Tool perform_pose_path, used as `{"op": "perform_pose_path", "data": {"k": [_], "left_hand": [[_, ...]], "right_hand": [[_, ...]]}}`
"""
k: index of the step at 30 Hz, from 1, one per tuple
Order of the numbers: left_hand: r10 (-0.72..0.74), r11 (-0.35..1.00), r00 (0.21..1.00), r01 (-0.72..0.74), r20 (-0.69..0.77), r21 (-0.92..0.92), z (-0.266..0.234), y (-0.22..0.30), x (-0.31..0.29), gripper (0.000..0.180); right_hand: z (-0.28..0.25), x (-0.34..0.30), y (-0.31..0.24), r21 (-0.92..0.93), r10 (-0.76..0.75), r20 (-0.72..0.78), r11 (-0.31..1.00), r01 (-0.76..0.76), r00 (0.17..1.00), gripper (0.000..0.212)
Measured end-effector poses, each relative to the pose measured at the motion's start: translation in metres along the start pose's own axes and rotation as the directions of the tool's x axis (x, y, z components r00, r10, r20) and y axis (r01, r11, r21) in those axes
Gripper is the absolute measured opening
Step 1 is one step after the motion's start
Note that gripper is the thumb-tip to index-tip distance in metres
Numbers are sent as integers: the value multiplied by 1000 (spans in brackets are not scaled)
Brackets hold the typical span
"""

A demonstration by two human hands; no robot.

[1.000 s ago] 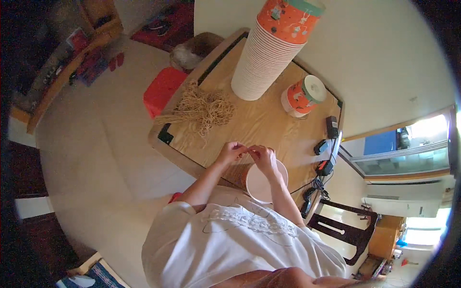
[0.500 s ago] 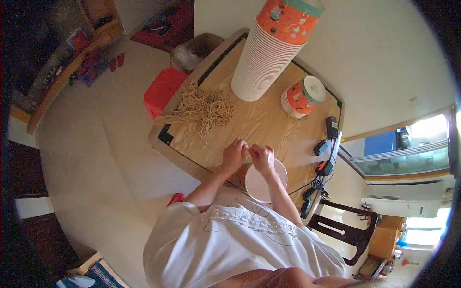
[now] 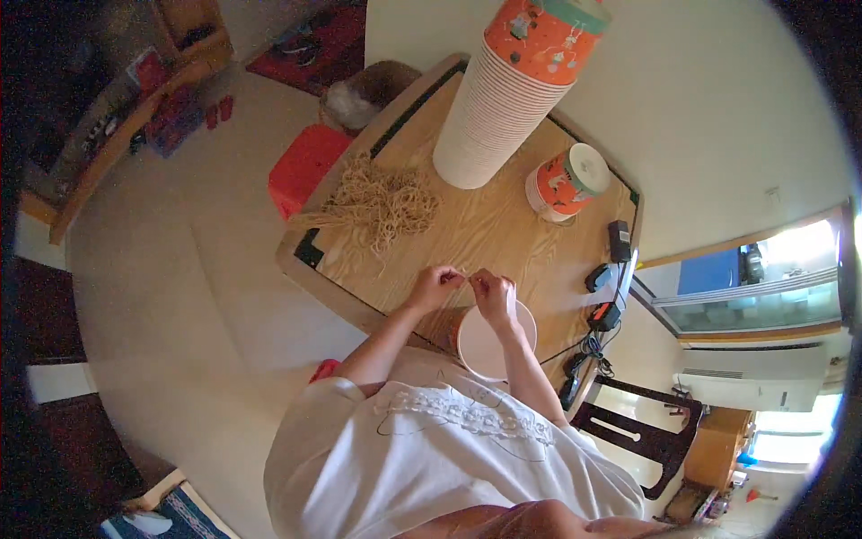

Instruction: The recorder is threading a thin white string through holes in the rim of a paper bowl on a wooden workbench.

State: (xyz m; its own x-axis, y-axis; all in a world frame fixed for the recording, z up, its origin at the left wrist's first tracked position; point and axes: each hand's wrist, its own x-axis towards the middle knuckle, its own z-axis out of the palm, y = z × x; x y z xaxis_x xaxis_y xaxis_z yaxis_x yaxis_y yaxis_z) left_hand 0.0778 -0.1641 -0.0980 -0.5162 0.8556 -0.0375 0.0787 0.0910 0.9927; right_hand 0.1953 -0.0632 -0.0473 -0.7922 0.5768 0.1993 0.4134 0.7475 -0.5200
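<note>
Since everything hangs on the fingertips, we log the grip first: left hand (image 3: pixel 435 287) and right hand (image 3: pixel 490 296) are both pinched closed, tips nearly meeting, on what looks like a thin pale strand (image 3: pixel 463 275); too fine for us to tell how it runs or whether it's looped. For fingertip work like this, we'd want both pinches close together, thumbs facing, tension light and even, so the strand neither slips nor rolls. One hand holding steady while the other does the fiddling seems best to us; we'd also watch for loose ends hiding behind the knuckles.

Right under the right forearm sits an open paper tub (image 3: pixel 480 349), white inside, mouth toward us, at the near edge of the desk (image 3: pixel 503 235). Forearm crosses its rim; contact, can't tell. We'd want that arm light, as leaning on it could tip or dent the tub.

Farther out: a tangled heap of tan twine (image 3: pixel 391 205) on the desk's left side, well apart from the fingers; beyond it a tall stack of white tubs (image 3: pixel 498 112), orange and green at the top. Right of that, a short orange tub stack (image 3: pixel 571 186), green end up. Black adapters (image 3: pixel 620 241) line the right edge, red stool (image 3: pixel 307 169) off the left, dark chair (image 3: pixel 642 429) lower right
</note>
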Motion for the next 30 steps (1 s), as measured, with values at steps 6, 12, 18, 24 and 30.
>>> {"op": "perform_pose_path", "data": {"k": [6,12,18,24,30], "left_hand": [[-4,982,994,24,-106,187,7,9,5,20],[-179,977,984,179,18,-115,7,-37,33,19],[-19,998,1000,20,-9,61,29,-50,47,20],[-119,975,992,122,-29,185,32,-29,46,21],[-100,971,992,114,-76,210,35,-35,51,20]], "right_hand": [[7,-1,3,-15,-109,-106,994,108,988,5],[11,11,57,233,167,294,943,-240,941,14],[0,51,75,368,89,609,848,-380,788,18],[-11,61,67,110,234,722,890,-443,651,19],[-4,63,65,43,471,695,727,-685,543,24]]}}
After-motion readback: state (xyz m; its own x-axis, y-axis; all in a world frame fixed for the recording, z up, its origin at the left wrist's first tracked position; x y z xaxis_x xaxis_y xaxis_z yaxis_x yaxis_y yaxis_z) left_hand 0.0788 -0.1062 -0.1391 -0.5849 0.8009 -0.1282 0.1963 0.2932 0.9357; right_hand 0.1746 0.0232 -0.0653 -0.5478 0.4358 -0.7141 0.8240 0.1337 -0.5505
